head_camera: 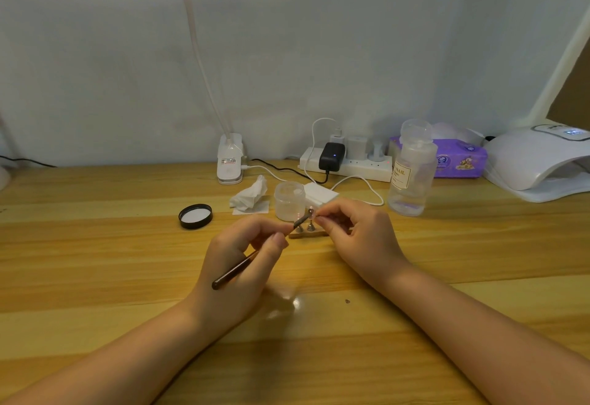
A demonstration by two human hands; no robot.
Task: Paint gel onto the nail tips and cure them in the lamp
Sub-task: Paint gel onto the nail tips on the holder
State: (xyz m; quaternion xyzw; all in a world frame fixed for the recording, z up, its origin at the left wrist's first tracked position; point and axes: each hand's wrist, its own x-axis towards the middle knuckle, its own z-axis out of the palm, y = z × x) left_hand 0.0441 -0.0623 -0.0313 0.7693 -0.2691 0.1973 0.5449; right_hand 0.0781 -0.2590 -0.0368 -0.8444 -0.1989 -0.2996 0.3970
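My left hand [242,261] grips a dark gel brush [236,269], its tip raised to a small pink nail tip [312,212]. My right hand [354,235] pinches that nail tip on its little stand, just above a wooden holder [306,234] with metal pegs. An open clear gel jar [290,200] stands right behind the holder. The white curing lamp [539,162] sits at the far right of the desk, its opening facing left.
The jar's black lid [195,216] lies to the left. A crumpled tissue [250,197], a tall clear bottle [412,171], a purple wipes pack [459,158], a power strip [348,163] with cables and a clip lamp base [230,162] line the back of the wooden desk [127,261].
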